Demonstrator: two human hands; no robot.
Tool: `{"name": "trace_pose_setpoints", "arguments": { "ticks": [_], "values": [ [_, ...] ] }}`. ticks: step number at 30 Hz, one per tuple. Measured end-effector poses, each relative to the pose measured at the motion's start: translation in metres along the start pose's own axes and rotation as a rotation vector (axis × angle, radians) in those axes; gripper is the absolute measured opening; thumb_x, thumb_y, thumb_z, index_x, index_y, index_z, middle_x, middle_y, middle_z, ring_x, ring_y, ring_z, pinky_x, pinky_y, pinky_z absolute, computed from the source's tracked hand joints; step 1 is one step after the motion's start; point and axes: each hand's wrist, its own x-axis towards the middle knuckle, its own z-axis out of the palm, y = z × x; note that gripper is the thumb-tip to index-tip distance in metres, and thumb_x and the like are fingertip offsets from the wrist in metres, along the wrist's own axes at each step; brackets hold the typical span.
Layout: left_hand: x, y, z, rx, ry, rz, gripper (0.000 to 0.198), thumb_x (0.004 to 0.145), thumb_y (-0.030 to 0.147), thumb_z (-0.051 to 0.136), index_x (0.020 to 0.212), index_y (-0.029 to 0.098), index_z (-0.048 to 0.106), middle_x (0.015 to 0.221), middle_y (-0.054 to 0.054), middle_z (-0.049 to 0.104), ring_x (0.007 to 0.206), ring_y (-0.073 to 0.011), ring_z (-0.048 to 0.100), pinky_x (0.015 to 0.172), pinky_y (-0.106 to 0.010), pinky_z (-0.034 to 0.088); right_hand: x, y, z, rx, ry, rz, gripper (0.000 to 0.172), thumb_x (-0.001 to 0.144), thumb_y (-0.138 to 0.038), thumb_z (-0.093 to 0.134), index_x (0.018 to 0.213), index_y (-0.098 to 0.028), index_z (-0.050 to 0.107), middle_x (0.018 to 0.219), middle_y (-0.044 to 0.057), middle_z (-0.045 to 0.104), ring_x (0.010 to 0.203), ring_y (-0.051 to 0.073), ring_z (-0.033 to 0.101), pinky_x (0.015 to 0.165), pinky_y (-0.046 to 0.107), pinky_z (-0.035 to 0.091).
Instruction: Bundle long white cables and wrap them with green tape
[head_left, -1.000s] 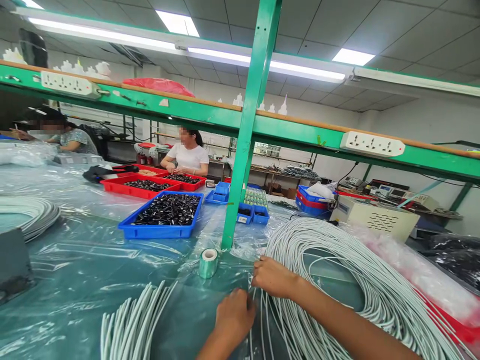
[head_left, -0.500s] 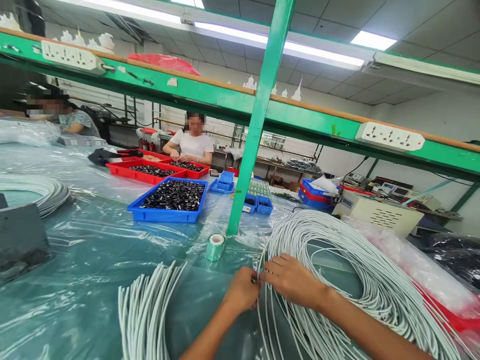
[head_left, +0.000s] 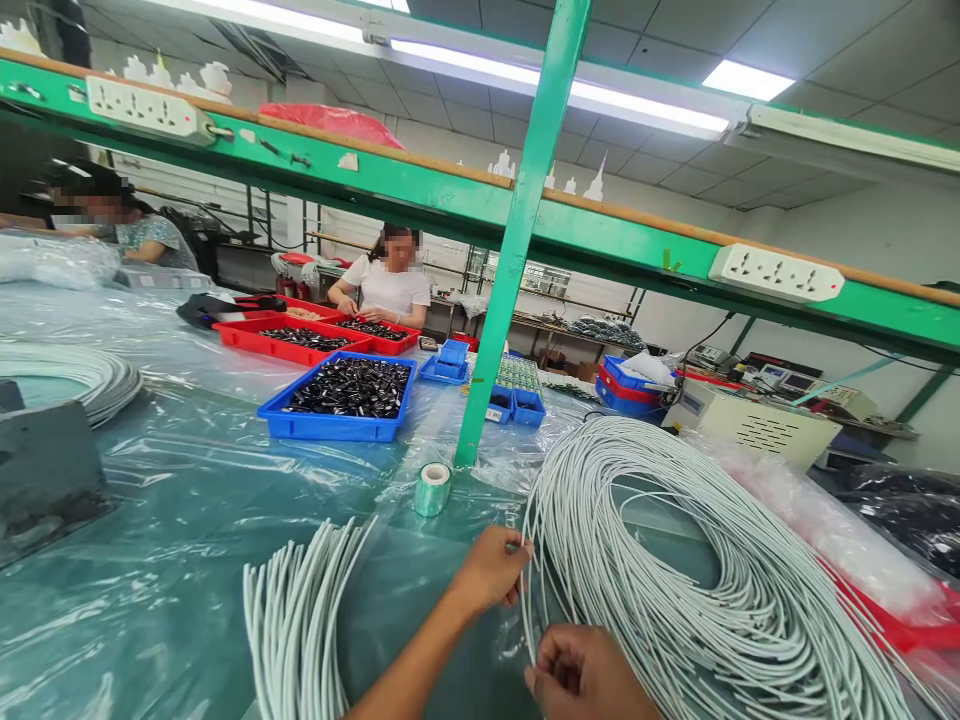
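Note:
A large coil of thin white cables (head_left: 600,470) lies in front of me on the right. My left hand (head_left: 491,570) is closed at the coil's left edge, with thumb and forefinger pinching a white cable (head_left: 526,610). Lower down and nearer to me, my right hand (head_left: 589,675) has its fingers curled, and its thumb and fingertips close on the same cable. To the left of my left forearm is a bundle of white cable ends (head_left: 300,600), bent over in an arc. Past my hands stands a roll of green tape (head_left: 433,492).
A green post (head_left: 499,300) rises mid-table to a green shelf beam. Behind the tape are a blue tray (head_left: 330,430) of small black parts and red trays (head_left: 292,345). A grey metal block (head_left: 49,480) and another cable coil (head_left: 112,385) sit left. Two people sit beyond.
My right hand has moved down and toward me, away from my left hand, along the cable. My left hand has shifted slightly right and stays at the coil's edge.

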Motion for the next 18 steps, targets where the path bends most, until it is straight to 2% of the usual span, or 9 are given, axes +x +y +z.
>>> {"name": "trace_pose_setpoints", "arguments": {
  "ticks": [2,4,6,8,14,18],
  "values": [
    [-0.001,-0.003,0.001,0.027,-0.025,-0.017,0.021,0.082,0.027,0.037,0.068,0.017,0.047,0.037,0.006,0.044,0.034,-0.0105,0.043,0.038,-0.021,0.034,0.002,0.004,0.002,0.139,0.016,0.022,0.010,0.071,-0.019,0.047,0.062,-0.016,0.051,0.049,-0.003,0.051,0.047,0.009,0.048,0.043,0.016,0.030],
    [-0.001,-0.006,0.001,0.066,-0.023,-0.022,0.020,0.081,0.027,0.038,0.066,0.017,0.046,0.036,0.005,0.044,0.034,-0.0113,0.043,0.039,-0.022,0.035,0.004,0.008,0.003,-0.010,-0.020,0.078,0.008,0.068,-0.016,0.049,0.060,-0.017,0.050,0.049,-0.004,0.051,0.047,0.009,0.049,0.043,0.016,0.029],
    [-0.002,-0.009,0.001,0.114,0.011,-0.001,0.015,0.077,0.025,0.044,0.065,0.017,0.048,0.037,0.006,0.043,0.034,-0.0106,0.042,0.041,-0.022,0.034,0.006,0.010,0.005,-0.236,-0.091,0.163,0.008,0.065,-0.014,0.051,0.058,-0.018,0.054,0.053,-0.002,0.057,0.052,0.011,0.053,0.044,0.017,0.030],
    [-0.002,-0.010,0.000,0.156,0.046,0.036,0.009,0.073,0.022,0.049,0.065,0.017,0.050,0.040,0.006,0.044,0.036,-0.0095,0.041,0.043,-0.022,0.032,0.007,0.011,0.005,-0.361,-0.144,0.216,0.008,0.063,-0.014,0.054,0.058,-0.019,0.058,0.059,0.001,0.063,0.058,0.015,0.058,0.048,0.019,0.033],
    [-0.004,-0.005,0.000,0.175,0.027,0.092,0.013,0.075,0.025,0.047,0.068,0.015,0.053,0.046,0.004,0.046,0.041,-0.0113,0.044,0.045,-0.023,0.031,0.000,-0.001,0.003,-0.463,-0.107,0.168,0.009,0.063,-0.019,0.056,0.064,-0.019,0.065,0.069,0.007,0.069,0.069,0.024,0.063,0.057,0.027,0.039],
    [-0.002,-0.005,0.001,0.114,-0.032,0.049,0.016,0.077,0.028,0.043,0.072,0.015,0.051,0.047,0.004,0.048,0.041,-0.0119,0.045,0.045,-0.024,0.034,-0.001,-0.007,0.005,-0.492,-0.074,0.138,0.010,0.057,-0.013,0.054,0.058,-0.017,0.063,0.067,0.008,0.067,0.067,0.025,0.063,0.054,0.026,0.036]
  ]
}}
